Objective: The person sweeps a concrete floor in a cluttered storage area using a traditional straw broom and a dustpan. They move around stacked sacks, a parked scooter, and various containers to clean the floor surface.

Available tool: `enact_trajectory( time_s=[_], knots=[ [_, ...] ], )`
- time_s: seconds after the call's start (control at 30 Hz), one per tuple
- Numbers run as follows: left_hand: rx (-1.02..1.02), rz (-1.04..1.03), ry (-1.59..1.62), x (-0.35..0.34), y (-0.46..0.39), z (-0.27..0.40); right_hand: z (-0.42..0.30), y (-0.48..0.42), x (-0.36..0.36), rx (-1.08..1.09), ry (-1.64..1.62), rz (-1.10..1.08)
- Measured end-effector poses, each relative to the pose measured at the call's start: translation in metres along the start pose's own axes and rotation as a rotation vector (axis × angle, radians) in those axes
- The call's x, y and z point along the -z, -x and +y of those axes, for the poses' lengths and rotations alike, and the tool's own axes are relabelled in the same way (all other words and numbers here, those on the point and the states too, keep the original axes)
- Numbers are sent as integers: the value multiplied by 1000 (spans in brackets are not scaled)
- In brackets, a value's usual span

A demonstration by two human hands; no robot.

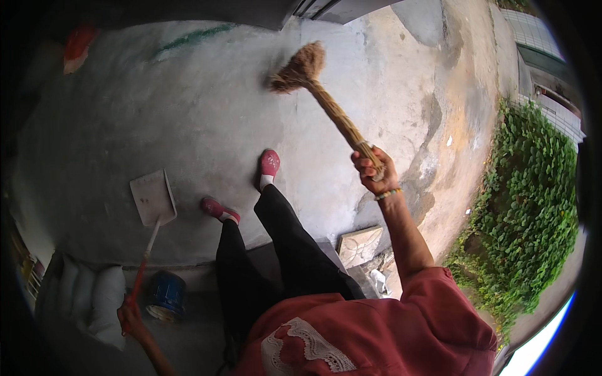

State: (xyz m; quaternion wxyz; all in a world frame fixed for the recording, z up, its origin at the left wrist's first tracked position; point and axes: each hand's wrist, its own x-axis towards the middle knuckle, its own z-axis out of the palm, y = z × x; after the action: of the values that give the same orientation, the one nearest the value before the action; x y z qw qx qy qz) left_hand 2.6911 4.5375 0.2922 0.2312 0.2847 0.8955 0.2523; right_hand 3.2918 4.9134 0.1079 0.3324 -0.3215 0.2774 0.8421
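Note:
My right hand (375, 171) grips a straw broom (335, 112) near the end of its bound handle. The broom's brown bristle head points away from me, over the concrete floor (225, 117); whether it touches the floor I cannot tell. At lower left, my left hand (131, 318) is closed around the red grip of a long-handled dustpan (153, 197). The dustpan's pale pan lies left of my feet, with a few small dark bits or marks in it.
A blue bucket (167, 295) and several white sacks (107, 301) stand at lower left. Stone or tile pieces (360, 245) lie by my right leg. Green leafy plants (522, 216) border the right side. A red object (77, 47) is at upper left, and a dark edge crosses the top.

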Motion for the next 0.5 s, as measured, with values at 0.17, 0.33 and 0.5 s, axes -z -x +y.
enact_trajectory(
  time_s=[0.17, 0.33, 0.5],
  knots=[
    [-159, -22, -264, 0, -15, 1, 69, -113, 2, -248, -167, 22],
    [317, 212, 164, 6, 5, 20, 16, -1, 78, -17, -210, 232],
    [332, 130, 392, 53, 11, -61, -37, 127, 123, 327, -255, 625]
  ],
)
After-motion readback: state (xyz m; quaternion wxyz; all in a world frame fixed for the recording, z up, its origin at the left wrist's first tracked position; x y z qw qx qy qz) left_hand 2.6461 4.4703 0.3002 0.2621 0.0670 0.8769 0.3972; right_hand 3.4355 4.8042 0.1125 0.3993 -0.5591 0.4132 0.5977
